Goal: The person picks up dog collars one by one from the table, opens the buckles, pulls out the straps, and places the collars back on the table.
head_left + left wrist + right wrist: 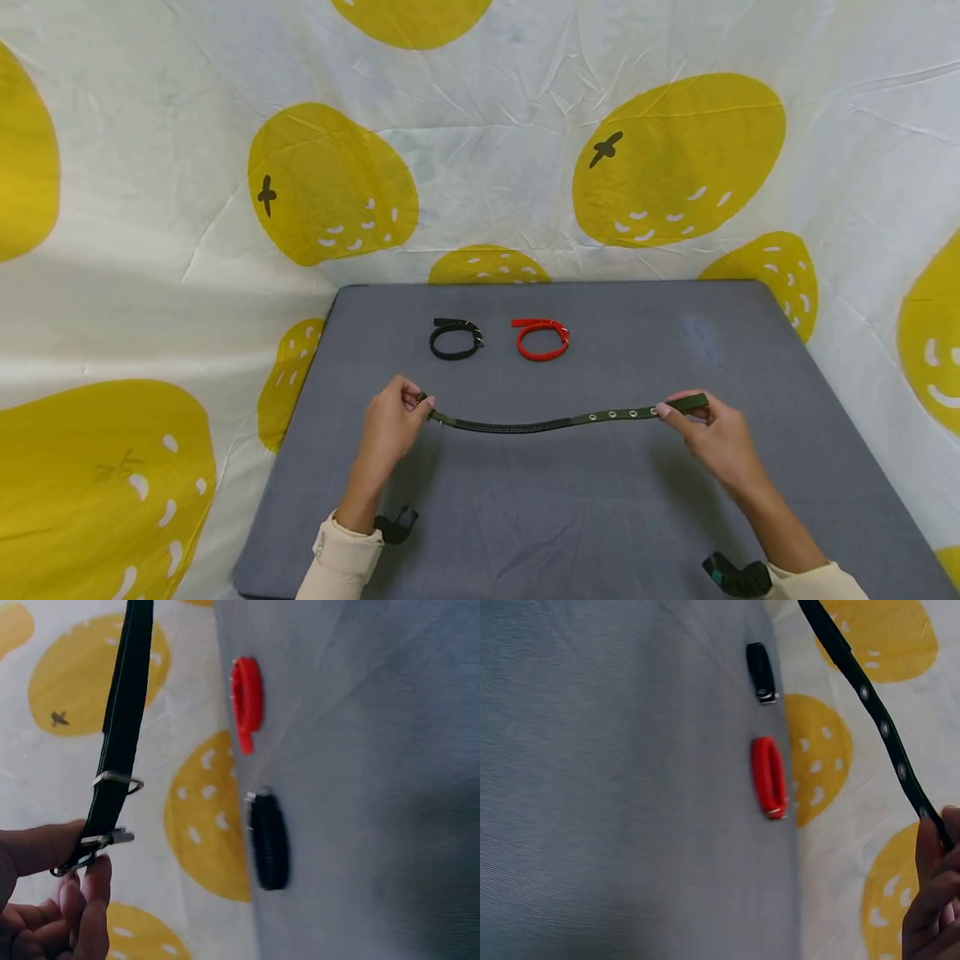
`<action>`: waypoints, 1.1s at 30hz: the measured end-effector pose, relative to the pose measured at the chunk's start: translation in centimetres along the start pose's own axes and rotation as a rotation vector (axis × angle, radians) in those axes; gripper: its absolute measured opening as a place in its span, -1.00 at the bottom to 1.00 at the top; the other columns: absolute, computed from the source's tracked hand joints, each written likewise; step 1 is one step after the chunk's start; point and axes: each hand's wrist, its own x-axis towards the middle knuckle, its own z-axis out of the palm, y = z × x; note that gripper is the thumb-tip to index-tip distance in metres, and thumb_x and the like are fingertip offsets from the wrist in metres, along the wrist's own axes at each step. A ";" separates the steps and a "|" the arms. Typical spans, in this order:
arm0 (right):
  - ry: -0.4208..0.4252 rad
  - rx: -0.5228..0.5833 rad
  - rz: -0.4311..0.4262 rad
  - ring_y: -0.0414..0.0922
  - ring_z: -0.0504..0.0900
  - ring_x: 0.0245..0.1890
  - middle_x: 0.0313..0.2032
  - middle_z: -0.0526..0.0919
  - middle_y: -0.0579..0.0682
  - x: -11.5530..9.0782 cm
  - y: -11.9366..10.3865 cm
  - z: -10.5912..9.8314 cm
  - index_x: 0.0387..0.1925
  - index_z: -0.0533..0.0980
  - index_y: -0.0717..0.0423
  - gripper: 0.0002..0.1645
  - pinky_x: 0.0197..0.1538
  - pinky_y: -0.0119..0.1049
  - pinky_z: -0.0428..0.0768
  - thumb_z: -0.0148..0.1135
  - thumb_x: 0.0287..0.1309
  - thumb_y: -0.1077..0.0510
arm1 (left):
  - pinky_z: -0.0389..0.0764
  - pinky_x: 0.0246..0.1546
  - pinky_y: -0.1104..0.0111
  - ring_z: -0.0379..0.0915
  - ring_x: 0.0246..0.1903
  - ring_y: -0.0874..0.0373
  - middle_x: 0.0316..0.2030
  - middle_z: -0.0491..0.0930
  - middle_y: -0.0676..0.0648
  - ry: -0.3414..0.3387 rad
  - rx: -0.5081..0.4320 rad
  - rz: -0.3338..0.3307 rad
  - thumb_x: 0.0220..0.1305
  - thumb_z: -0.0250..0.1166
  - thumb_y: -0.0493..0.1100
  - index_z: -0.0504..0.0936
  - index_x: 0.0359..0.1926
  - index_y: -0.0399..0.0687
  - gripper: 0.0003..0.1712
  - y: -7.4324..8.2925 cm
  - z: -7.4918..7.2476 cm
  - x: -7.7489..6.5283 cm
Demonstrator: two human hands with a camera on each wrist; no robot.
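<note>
Stretched between both hands above the table is a dark green collar [517,427], unfastened and sagging slightly in the middle. My left hand [395,417] pinches its buckle end; the metal buckle [97,840] and a ring show close up in the left wrist view. Near the other end, my right hand [708,437] pinches the strap between thumb and fingers, beside a row of metal eyelets [885,729]. The strap's tip sticks out past the right fingers. Behind the collar, a black collar [454,342] and a red collar [542,341] lie coiled on the table, apart from each other.
The grey table [525,517] has rounded corners and extends under both arms. A white cloth [495,167] printed with large yellow fruit hangs along its back and sides. Black straps [397,525] are worn at both wrists.
</note>
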 end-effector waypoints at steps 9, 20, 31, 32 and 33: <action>-0.293 -0.018 0.234 -0.23 0.25 -0.77 -0.76 0.25 -0.14 -0.9 3.6 -0.9 -0.10 0.59 0.19 -0.50 -0.64 -0.28 0.35 0.31 0.10 -0.12 | 0.45 -0.52 0.33 0.42 -0.56 0.22 -0.52 0.56 0.08 -0.363 0.010 -0.039 0.17 0.34 -0.18 0.70 -0.33 -0.03 -0.95 -2.8 1.0 -0.5; -0.426 -0.206 0.099 -0.26 0.38 -0.47 -0.45 0.55 -0.05 -2.2 7.8 -1.5 -0.31 0.65 0.19 -0.75 -0.47 -0.39 0.36 0.30 0.14 0.06 | 0.48 -0.49 0.35 0.47 -0.52 0.21 -0.51 0.63 0.02 -0.633 -0.116 0.022 0.06 0.23 -0.43 0.67 -0.35 -0.19 -0.85 -5.2 2.0 -1.4; -0.291 -0.349 0.120 -0.21 0.42 -0.50 -0.54 0.57 -0.11 -3.1 10.0 0.0 -0.43 0.63 0.12 -0.80 -0.44 -0.37 0.35 0.36 0.06 0.05 | 0.44 -0.61 0.38 0.41 -0.62 0.25 -0.62 0.59 0.05 -0.618 -0.071 0.044 -0.02 0.31 -0.44 0.66 -0.50 -0.18 -0.89 -7.3 3.3 -2.1; -0.264 -0.358 0.122 -0.22 0.41 -0.53 -0.56 0.56 -0.11 -3.1 10.3 0.2 -0.46 0.61 0.11 -0.79 -0.46 -0.38 0.34 0.38 0.04 0.05 | 0.44 -0.62 0.38 0.40 -0.63 0.25 -0.64 0.57 0.06 -0.604 -0.049 0.055 -0.03 0.33 -0.43 0.66 -0.52 -0.18 -0.90 -7.3 3.4 -2.2; -0.242 -0.365 0.126 -0.23 0.40 -0.56 -0.58 0.56 -0.12 -3.2 10.5 0.5 -0.48 0.59 0.11 -0.78 -0.48 -0.38 0.33 0.39 0.01 0.04 | 0.43 -0.62 0.38 0.39 -0.64 0.25 -0.66 0.55 0.07 -0.592 -0.033 0.059 -0.03 0.36 -0.42 0.65 -0.55 -0.17 -0.90 -7.4 3.4 -2.2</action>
